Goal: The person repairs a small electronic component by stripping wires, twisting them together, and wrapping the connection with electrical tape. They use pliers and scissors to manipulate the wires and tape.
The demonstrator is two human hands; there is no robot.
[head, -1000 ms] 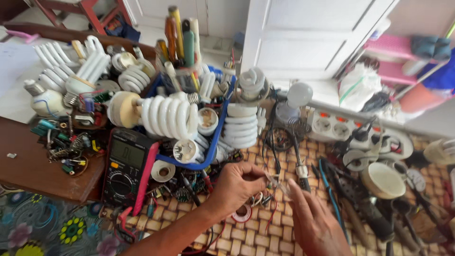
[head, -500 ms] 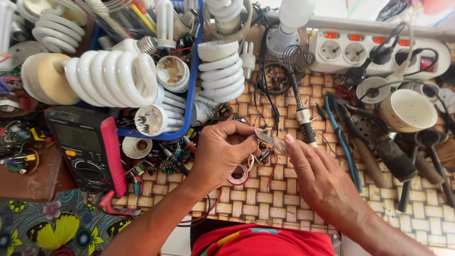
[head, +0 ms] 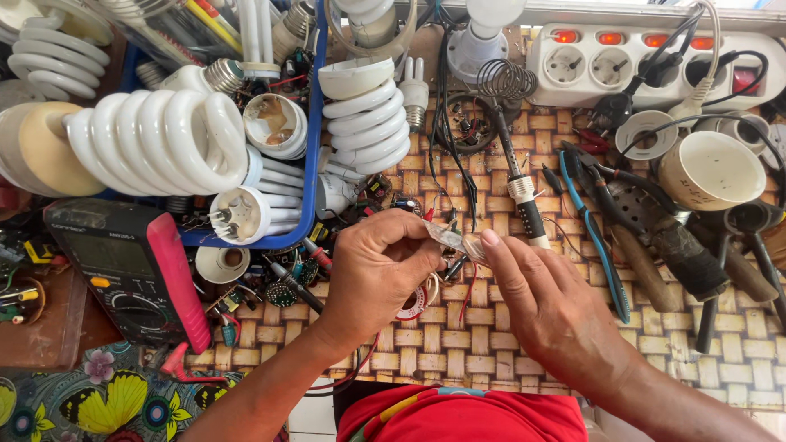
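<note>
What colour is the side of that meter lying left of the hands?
The meter has a black face with a pinkish-red side casing, seen in the head view.

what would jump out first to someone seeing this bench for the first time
Probably the big white spiral lamp lying across the blue tray at upper left, among other lamp parts. In the middle, the left hand and right hand pinch a small clear piece between them over the woven mat. A white power strip with lit red switches sits at top right.
</note>
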